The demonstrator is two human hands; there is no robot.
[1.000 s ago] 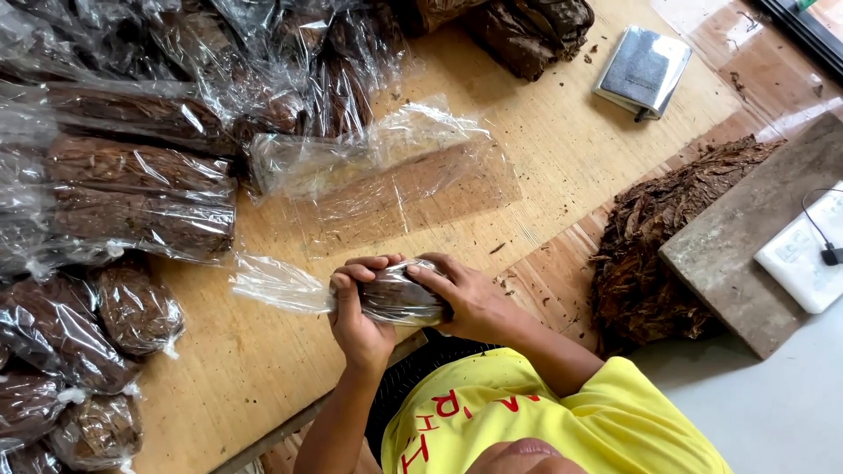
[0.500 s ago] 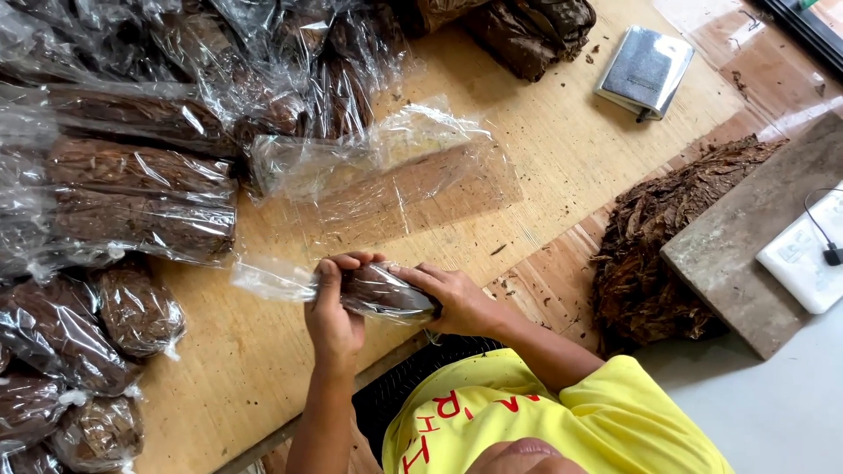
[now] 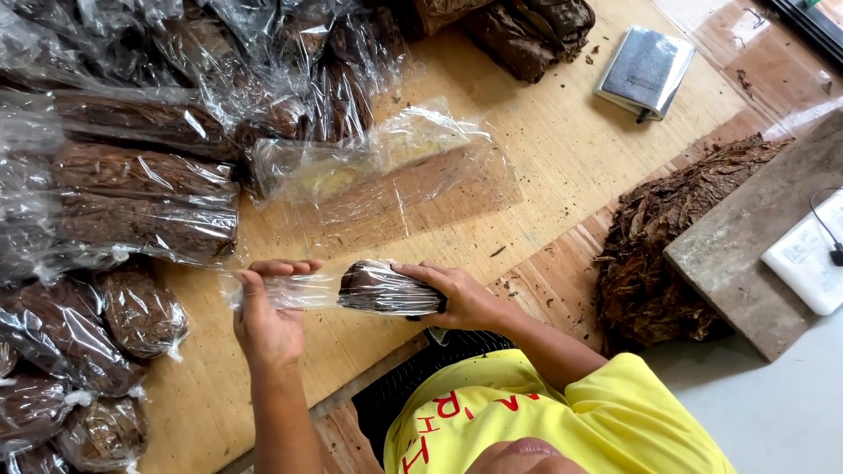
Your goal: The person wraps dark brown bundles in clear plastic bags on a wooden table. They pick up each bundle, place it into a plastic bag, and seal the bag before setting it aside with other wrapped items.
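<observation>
A clear plastic bag packed with dark brown dried leaf point(image 3: 386, 288) lies sideways above the wooden board point(image 3: 544, 149). My right hand point(image 3: 457, 294) grips its filled end. My left hand point(image 3: 268, 316) clasps the empty twisted tail of the same bag, pulled out to the left. Both hands hover just above the board near its front edge.
Several filled clear bags of brown leaf point(image 3: 145, 206) are heaped at the left and back. Empty clear bags point(image 3: 386, 171) lie flat mid-board. A loose pile of dried leaf point(image 3: 676, 237) sits right, beside a grey slab point(image 3: 755, 246), a white device point(image 3: 812, 254) and a grey notebook point(image 3: 645, 70).
My left hand has slid left along the bag's tail, away from my right hand, stretching the plastic out. The right hand stayed on the filled end.
</observation>
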